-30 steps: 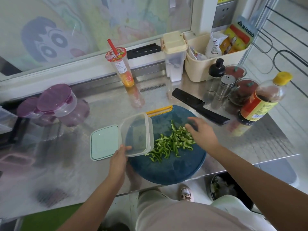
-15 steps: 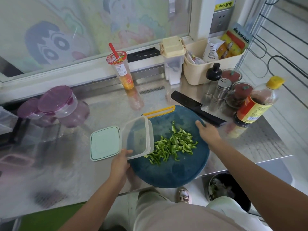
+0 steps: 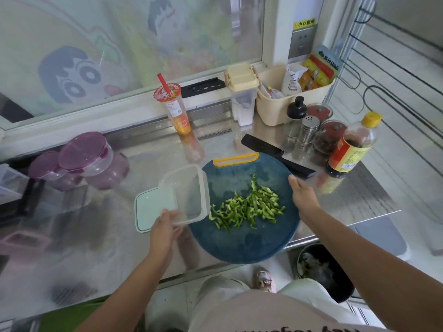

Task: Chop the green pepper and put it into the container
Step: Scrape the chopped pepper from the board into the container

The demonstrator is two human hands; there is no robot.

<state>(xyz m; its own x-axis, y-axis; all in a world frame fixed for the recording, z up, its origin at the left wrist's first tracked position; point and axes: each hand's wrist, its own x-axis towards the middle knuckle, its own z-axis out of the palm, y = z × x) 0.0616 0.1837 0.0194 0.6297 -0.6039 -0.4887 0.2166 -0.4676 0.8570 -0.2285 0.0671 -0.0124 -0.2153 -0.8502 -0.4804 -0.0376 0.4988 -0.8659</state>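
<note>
A pile of chopped green pepper strips [image 3: 249,207] lies in the middle of a round blue cutting board [image 3: 242,240] with a yellow handle. My left hand [image 3: 165,226] grips the near corner of a clear plastic container [image 3: 189,195], tilted with its mouth toward the pepper at the board's left edge. My right hand [image 3: 303,195] rests on the board's right rim, fingers together, and seems to hold that rim. The container is empty.
A pale green lid [image 3: 151,212] lies left of the container. A black knife [image 3: 275,155] lies behind the board. Sauce bottle [image 3: 347,149], shakers, jars, a beige basket and a drink cup [image 3: 176,111] line the back. Purple-lidded tubs [image 3: 84,159] stand left. A bin [image 3: 321,269] sits below the counter edge.
My right hand moved off the pepper pile to the board's right rim. The container stays tilted in my left hand at the board's left edge.
</note>
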